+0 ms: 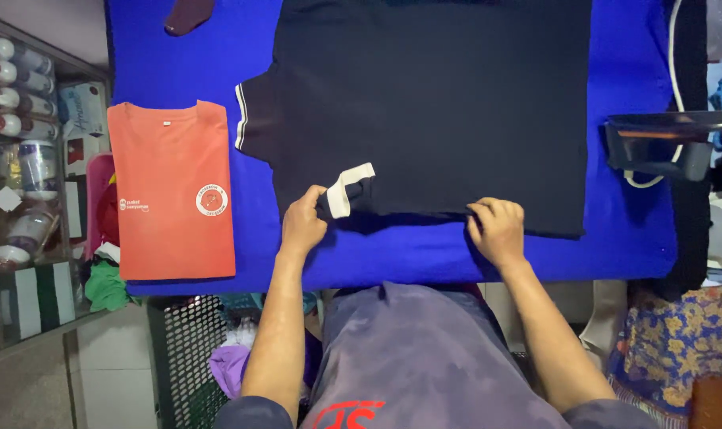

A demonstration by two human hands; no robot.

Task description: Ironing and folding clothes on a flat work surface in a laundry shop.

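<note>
Folding the black shirt, spread flat on the blue table, goes best if the left hand, fingers pinched on its white-trimmed collar, and right hand, clenched on the near edge, lift evenly together

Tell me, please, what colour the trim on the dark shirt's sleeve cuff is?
White stripes edge the black T-shirt's sleeve cuff, clearest in the head view.
</note>
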